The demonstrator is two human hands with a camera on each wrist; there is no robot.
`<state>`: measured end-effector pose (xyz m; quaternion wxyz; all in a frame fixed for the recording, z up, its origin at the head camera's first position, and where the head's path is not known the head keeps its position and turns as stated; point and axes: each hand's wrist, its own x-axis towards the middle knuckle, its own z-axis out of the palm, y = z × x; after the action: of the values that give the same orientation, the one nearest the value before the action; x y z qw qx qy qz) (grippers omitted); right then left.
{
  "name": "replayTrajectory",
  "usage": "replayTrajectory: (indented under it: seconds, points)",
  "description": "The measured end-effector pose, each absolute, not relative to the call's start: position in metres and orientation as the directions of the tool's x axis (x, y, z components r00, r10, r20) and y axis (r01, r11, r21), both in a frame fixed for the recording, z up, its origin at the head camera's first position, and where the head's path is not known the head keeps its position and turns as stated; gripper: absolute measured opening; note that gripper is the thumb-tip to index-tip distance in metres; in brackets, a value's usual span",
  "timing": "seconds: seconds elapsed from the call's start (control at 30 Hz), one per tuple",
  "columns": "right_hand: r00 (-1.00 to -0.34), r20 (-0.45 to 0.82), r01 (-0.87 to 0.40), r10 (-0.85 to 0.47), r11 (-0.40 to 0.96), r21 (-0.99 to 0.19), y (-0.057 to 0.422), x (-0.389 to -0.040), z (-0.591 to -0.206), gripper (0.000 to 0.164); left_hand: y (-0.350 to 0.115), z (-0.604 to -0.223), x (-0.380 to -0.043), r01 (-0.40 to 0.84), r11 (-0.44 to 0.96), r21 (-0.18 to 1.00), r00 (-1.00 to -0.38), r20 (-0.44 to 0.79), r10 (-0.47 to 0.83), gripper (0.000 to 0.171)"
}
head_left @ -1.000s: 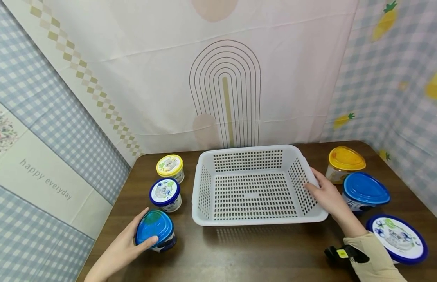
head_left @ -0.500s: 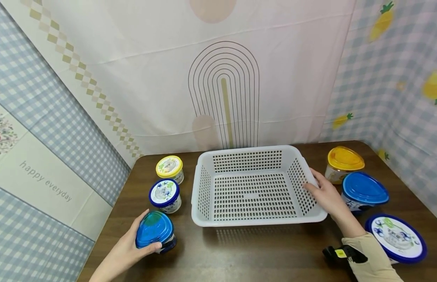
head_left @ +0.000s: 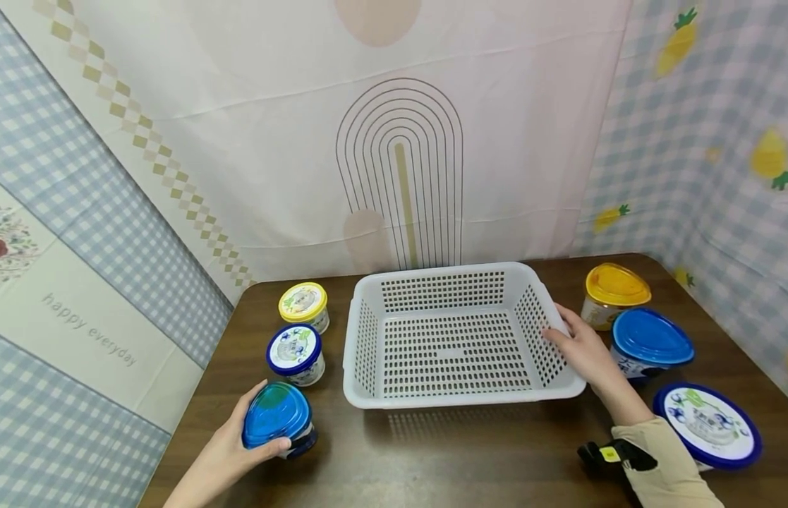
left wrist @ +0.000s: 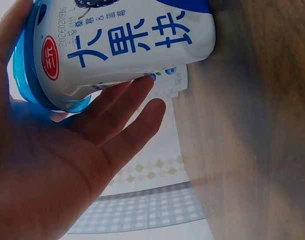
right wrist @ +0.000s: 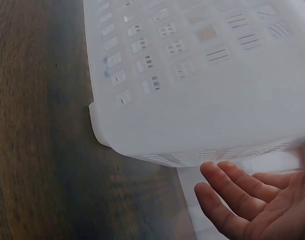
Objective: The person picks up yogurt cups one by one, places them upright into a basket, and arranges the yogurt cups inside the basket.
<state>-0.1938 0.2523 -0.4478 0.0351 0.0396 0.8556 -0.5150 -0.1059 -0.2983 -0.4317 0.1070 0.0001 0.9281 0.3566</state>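
At the table's left front, my left hand (head_left: 227,447) holds a yogurt tub (head_left: 276,413) with a glossy blue lid, thumb on its near side and fingers around the back. The left wrist view shows the printed white and blue side of this tub (left wrist: 122,45), close over the wood. My right hand (head_left: 586,353) grips the right rim of a white perforated plastic basket (head_left: 463,403), thumb inside its wall. In the right wrist view, several fingers (right wrist: 232,190) extend just past the basket's edge (right wrist: 192,130). The basket holds nothing.
Behind the held tub stand a round blue-lidded tub (head_left: 295,350) and a yellow-lidded one (head_left: 302,302). On the right are an amber-lidded tub (head_left: 617,286), a blue-lidded tub (head_left: 651,339) and a wide round tub (head_left: 707,423), close to my right forearm. A patterned cloth (head_left: 292,141) hangs behind.
The whole head view shifts slightly, so the right-hand tubs appear a little further left. Both hands keep their holds on the tub and the basket.
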Motion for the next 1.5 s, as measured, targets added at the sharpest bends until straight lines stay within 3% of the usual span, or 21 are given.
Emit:
replayTrajectory:
  seconds: [0.43, 1.5]
  points:
    - [-0.996, -0.090, 0.093, 0.028, 0.471, -0.878, 0.253, -0.194, -0.450, 0.073, -0.300, -0.432, -0.107, -0.101, 0.745, 0.659, -0.974, -0.220, 0.062, 0.097]
    - [-0.994, -0.108, 0.112, 0.037, 0.458, -0.882, 0.252, -0.193, -0.448, 0.074, -0.294, -0.384, -0.106, 0.124, 0.740, 0.661, -0.981, -0.028, 0.190, 0.093]
